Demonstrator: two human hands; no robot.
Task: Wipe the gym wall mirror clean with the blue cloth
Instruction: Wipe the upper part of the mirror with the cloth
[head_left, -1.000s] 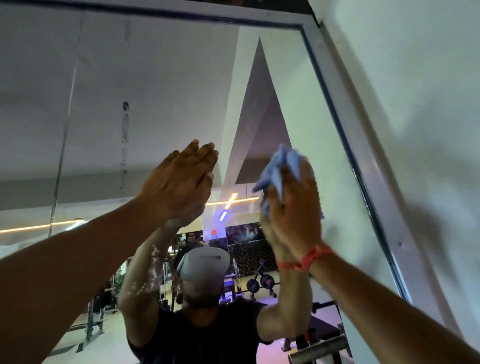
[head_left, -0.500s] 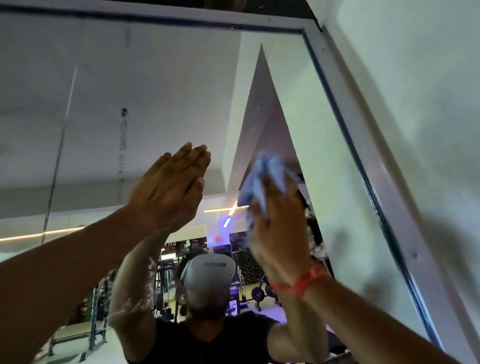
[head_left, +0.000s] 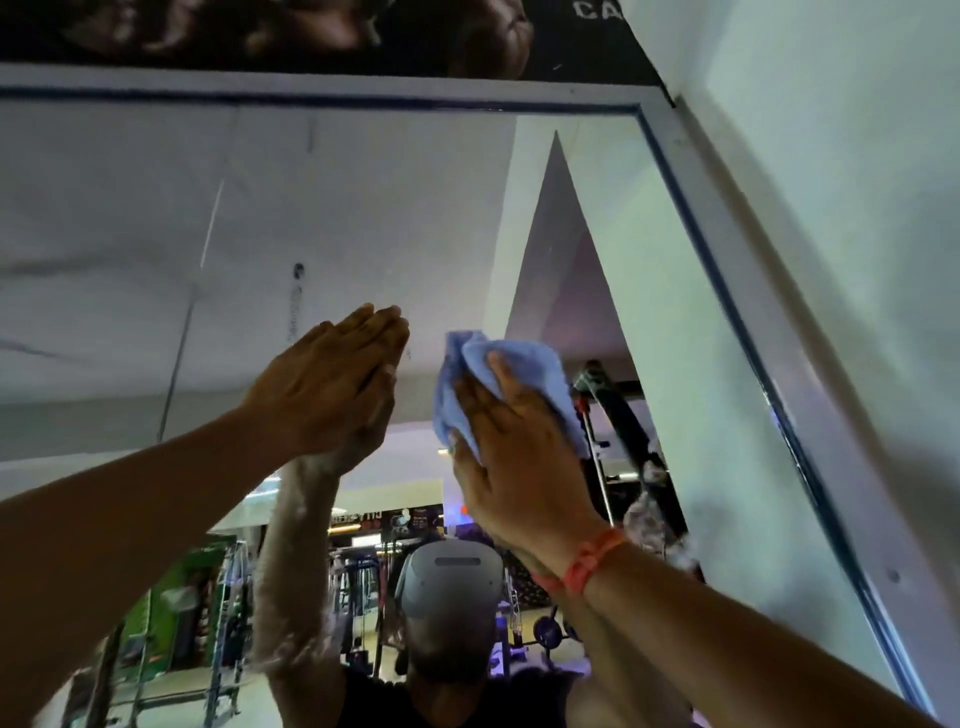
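Shifted left since earlier, the right hand (head_left: 511, 467) presses the crumpled blue cloth (head_left: 511, 382) flat-fingered on the framed wall mirror (head_left: 363, 208), just right of the flat, empty left hand (head_left: 332, 384).

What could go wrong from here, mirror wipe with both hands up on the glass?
1. The bare left hand lies flat on the mirror and may leave fresh prints.
2. The right hand presses a bunched blue cloth, so each pass may cover little glass, leaving streaks.
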